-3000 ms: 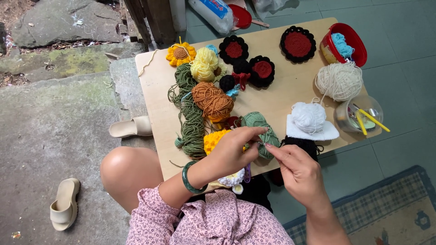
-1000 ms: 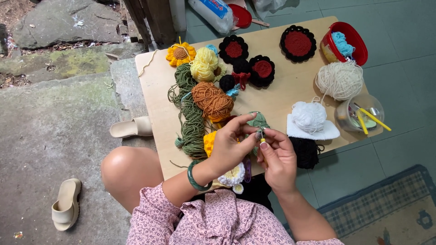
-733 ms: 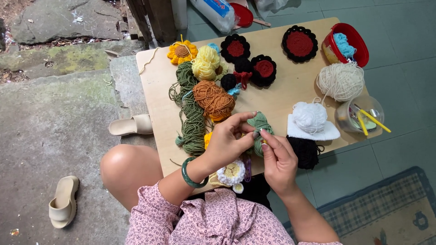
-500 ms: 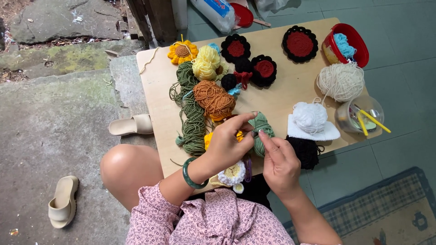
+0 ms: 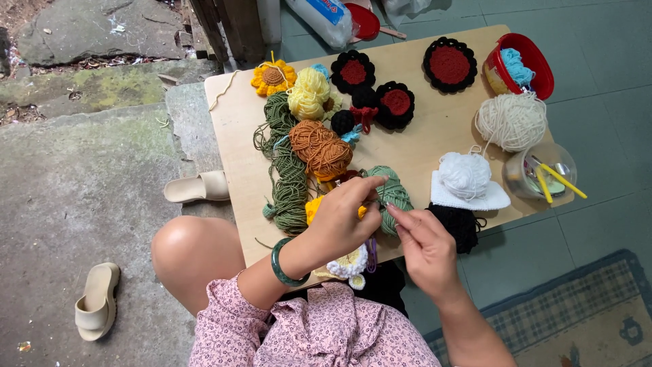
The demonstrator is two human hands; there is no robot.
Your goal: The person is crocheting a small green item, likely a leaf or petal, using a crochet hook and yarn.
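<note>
Many yarn balls | low wooden table | stone ground | rug

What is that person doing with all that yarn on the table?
A person in a pink flowered top sits at a low wooden table covered with balls of yarn and crocheted flowers. The left hand and right hand meet over a ball of sage green yarn, pinching something small that cannot be made out. An orange yarn ball and a dark green skein lie beside the hands.
</note>
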